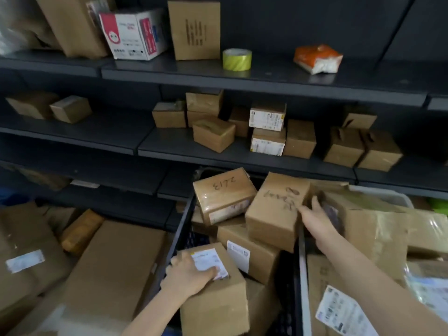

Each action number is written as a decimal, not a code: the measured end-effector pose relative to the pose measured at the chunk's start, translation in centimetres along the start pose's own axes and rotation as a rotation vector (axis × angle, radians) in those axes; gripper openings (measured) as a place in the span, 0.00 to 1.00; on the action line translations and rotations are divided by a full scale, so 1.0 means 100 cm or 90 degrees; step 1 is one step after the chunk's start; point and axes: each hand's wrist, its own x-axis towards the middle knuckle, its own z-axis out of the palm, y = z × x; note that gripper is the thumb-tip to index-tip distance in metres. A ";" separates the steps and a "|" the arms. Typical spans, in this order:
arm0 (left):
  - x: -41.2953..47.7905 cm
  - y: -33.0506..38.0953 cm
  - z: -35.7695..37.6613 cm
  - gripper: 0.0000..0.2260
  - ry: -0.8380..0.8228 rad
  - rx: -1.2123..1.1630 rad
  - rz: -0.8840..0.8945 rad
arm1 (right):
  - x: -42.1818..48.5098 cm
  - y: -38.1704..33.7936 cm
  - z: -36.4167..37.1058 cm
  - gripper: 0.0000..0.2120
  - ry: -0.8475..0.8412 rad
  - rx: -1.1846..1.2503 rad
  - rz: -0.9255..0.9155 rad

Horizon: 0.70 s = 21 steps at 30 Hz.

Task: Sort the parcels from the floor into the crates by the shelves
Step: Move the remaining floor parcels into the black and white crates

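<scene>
In the black crate below the shelves, the left hand clasps a labelled parcel by its top, thumb on the label. The right hand touches a scrawled box, its grip indiscernible. Step judged: placing. Next: seat the parcel level, then release.

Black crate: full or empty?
Full: boxes are heaped above the crate rim; top box sits tilted.

Brown parcels, blk crate, yellow-striped tape roll, orange/white pkt
</scene>
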 end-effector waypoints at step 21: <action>-0.041 -0.062 -0.028 0.29 -0.285 -0.631 0.201 | -0.107 0.083 0.095 0.29 -0.312 0.101 0.177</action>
